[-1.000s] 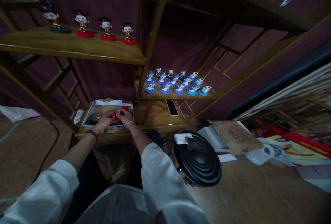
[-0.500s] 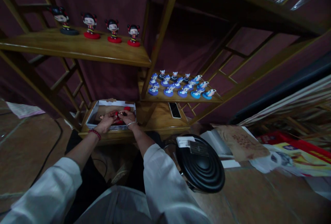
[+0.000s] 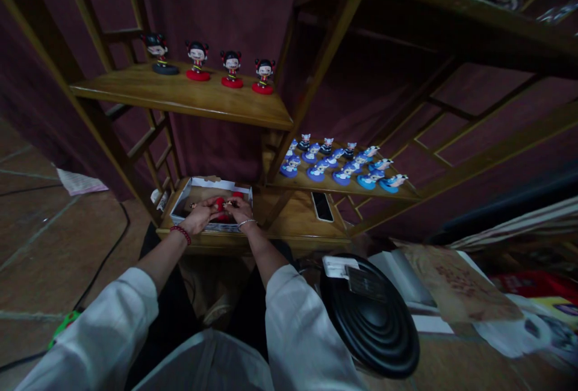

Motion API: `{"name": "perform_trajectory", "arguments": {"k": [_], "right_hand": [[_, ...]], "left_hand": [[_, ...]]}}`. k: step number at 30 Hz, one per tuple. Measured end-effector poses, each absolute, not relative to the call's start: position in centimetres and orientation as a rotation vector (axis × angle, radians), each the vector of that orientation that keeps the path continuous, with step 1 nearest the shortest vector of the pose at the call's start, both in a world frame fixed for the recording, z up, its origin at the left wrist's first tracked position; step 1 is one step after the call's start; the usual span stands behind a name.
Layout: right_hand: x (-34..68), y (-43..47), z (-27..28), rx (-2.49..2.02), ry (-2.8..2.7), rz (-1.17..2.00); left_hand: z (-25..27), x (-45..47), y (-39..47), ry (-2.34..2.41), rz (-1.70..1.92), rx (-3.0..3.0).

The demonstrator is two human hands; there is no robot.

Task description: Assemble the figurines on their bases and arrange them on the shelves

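Observation:
Over a white-rimmed cardboard box [image 3: 180, 201] on the lowest shelf, both my hands work close together. My left hand [image 3: 201, 215], with a red bead bracelet at the wrist, has its fingers closed on a small figurine [image 3: 220, 203] with a red base. From the other side my right hand [image 3: 241, 210], wearing a silver bangle, pinches the same figurine. My fingers hide much of it. More red pieces [image 3: 237, 194] lie in the box beside the hands. A small dark-haired figurine [image 3: 193, 205] shows at the box's left.
Several dark-haired figurines [image 3: 197, 56] stand on the upper left shelf [image 3: 180, 96]. Blue and purple figurines [image 3: 318, 169] crowd the right shelf. A phone [image 3: 322, 206] lies right of the box. On the floor side are a round black ridged object [image 3: 374, 319], a brown paper bag [image 3: 460, 282] and a cable [image 3: 106, 252].
My view has swung left, so the shelves and box appear farther right. Both hands remain together in the box, and the figurine between them has been turned slightly.

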State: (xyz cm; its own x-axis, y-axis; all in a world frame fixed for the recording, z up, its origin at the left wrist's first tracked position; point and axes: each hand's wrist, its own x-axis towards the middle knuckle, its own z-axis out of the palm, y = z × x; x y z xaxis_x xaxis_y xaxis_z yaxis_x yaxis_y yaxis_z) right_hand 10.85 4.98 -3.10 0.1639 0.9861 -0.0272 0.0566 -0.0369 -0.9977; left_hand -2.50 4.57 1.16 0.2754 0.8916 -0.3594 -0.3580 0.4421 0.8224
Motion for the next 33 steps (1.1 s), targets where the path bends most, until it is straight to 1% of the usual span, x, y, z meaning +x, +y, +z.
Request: {"name": "perform_trajectory", "arguments": {"k": [8, 14, 23, 33], "right_hand": [[10.83, 5.07, -3.28, -1.339, -1.026, 1.198], [10.77, 5.07, -3.26, -1.349, -1.051, 1.195], [10.89, 5.04, -3.38, -1.431, -1.178, 1.052], [10.97, 5.23, -3.75, -1.458, -1.223, 1.001]], "left_hand": [[1.29, -2.60, 4.43, 0.943, 0.937, 0.675], [0.64, -2.57, 4.54, 0.940, 0.959, 0.661], [0.53, -1.96, 4.22, 0.984, 1.042, 0.726], [0.57, -1.98, 4.35, 0.959, 1.045, 0.691]]}}
